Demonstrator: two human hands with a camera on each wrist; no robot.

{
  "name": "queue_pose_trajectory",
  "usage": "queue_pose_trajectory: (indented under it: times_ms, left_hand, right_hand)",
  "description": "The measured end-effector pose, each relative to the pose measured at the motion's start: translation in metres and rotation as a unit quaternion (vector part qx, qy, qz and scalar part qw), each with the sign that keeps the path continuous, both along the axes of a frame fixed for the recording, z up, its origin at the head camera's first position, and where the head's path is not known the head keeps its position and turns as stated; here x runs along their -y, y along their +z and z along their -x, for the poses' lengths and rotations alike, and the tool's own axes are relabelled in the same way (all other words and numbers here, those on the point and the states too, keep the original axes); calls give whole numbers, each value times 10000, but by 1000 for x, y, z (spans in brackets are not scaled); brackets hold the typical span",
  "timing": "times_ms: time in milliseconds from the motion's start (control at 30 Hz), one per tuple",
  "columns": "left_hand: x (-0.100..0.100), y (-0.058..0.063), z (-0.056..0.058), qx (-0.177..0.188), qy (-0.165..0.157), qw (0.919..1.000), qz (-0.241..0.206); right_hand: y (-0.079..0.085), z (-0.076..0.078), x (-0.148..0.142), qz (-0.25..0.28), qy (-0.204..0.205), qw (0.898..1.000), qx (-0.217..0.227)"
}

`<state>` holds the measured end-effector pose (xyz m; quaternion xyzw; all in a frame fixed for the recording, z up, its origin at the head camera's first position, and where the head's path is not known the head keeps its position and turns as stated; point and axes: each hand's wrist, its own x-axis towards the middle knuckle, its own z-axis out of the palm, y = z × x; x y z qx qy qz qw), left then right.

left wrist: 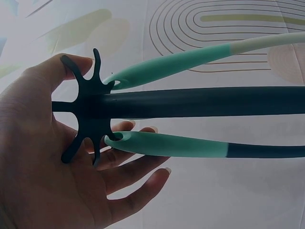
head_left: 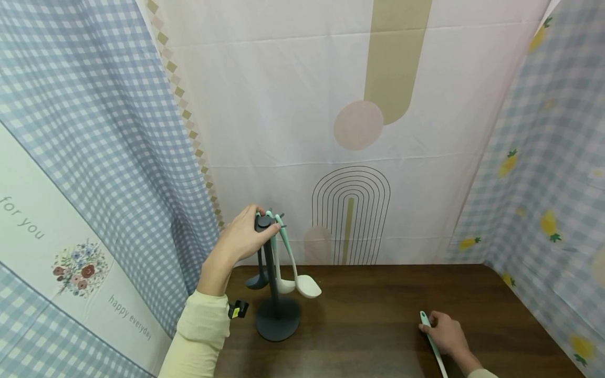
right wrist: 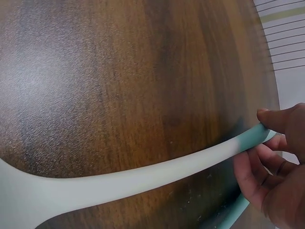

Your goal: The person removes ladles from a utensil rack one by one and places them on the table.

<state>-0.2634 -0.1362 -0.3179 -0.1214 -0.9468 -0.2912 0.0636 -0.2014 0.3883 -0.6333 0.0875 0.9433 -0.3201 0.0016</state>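
My left hand [head_left: 243, 236] holds the top of a dark utensil stand [head_left: 271, 273], thumb on one side and fingers on the other. From its hooks hang a dark ladle [head_left: 257, 281] and two white utensils with green handles, the front one a broad white spoon [head_left: 308, 286]. In the left wrist view, the hooked top [left wrist: 93, 105] lies against the palm. At the right, my right hand [head_left: 446, 333] pinches the green handle of a white kitchen utensil [right wrist: 128, 181] low over the table; its head is cut off, so its kind cannot be told.
The brown wooden table [head_left: 364, 315] runs back to a printed cloth [head_left: 264, 105]. Checked curtains [head_left: 127, 131] hang at left and right. Below the white utensil in the right wrist view, a green strip [right wrist: 234, 213] shows beside a dark patch; I cannot tell what it is.
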Motion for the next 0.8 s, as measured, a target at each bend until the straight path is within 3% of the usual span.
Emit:
queue_pose_trajectory:
  times_ms: [267,600,800]
  left_hand:
    - [0,0,0,-17,9,10000,22]
    - [0,0,0,36,31,10000,27]
    - [0,-1,-1,9,1,10000,41]
  right_hand:
    - [-4,-3,0,202,-62,9990,392]
    - [-6,-6,-1,234,-88,9988,422]
    - [-4,-6,0,-50,55,9991,426]
